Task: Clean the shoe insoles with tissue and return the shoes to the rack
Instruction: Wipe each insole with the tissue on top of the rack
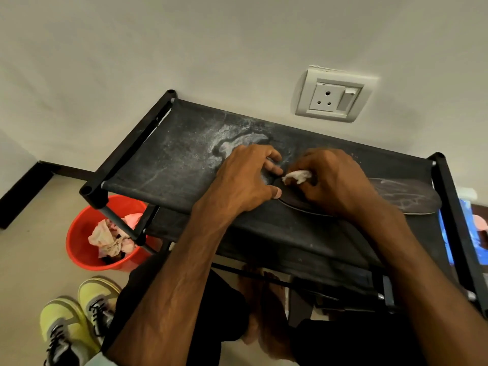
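Both forearms reach forward over the black shoe rack [171,157], meeting above the right half of its dusty fabric top shelf. A dark insole [406,199] lies flat on that shelf, its long axis running left to right, and its right end pokes out past the right wrist. The left hand [248,178] arches over the insole's left end, thumb on the near edge and curled fingers on the far side, holding it in place. The right hand [335,180] is knuckles-up, its fingers closed around a crumpled white tissue [297,176] that touches the insole just beside the left fingertips. On the floor to the left stands a red bucket [79,249] with crumpled tissues [111,239], and nearer the camera a pair of yellow-green sneakers [79,320].
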The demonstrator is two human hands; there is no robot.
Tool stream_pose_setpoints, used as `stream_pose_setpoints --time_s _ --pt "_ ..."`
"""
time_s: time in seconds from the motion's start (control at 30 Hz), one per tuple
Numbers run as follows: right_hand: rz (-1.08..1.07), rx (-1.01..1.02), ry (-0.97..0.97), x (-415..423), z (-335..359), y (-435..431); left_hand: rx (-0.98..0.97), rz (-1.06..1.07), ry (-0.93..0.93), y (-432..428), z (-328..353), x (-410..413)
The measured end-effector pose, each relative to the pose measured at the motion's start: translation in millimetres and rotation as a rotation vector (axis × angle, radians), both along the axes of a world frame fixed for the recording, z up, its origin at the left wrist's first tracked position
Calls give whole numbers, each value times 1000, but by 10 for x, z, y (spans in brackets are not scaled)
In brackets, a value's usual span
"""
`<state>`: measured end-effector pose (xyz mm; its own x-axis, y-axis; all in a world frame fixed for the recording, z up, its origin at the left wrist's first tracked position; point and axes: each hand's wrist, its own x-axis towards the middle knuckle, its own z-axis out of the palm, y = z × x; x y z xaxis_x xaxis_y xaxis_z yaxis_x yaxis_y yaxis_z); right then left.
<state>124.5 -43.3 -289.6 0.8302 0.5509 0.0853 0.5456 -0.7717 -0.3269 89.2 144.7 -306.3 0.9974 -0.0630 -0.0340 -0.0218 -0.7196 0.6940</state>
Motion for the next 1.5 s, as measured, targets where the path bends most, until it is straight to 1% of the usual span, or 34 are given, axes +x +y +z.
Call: stream_pose_setpoints --time_s 0.13,0.23,0.4,0.6,0.73,0.87,1.03,1.23,1.37,1.5 --pt "81 -4 103 -137 90 -89 54 -6 -42 -25 -21 -4" --pt "108 -56 172 -219 111 -135 91 -26 -46 -24 -21 11" --pt "75 -102 112 -273 106 -140 125 -82 -18 -13 -7 7" --pt "-14 -24 26 -168 45 -112 130 -118 -1 -10 44 -41" --pt "-55 -10 -5 -81 35 -80 148 -119 7 -37 73 -70" --pt "10 -29 88 -147 56 -113 175 -105 -25 -54 54 -69" --pt "56 -122 179 -242 127 -200 165 -93 -36 -60 45 -50" --pt "-37 -48 113 -199 45 -207 135 -97 -26 -50 39 -50" --pt "-116 -11 26 -42 14 -143 156 -96 -14 -67 76 -65" --pt "-186 14 -10 84 -8 -77 176 -93 -7 -70 101 -91"
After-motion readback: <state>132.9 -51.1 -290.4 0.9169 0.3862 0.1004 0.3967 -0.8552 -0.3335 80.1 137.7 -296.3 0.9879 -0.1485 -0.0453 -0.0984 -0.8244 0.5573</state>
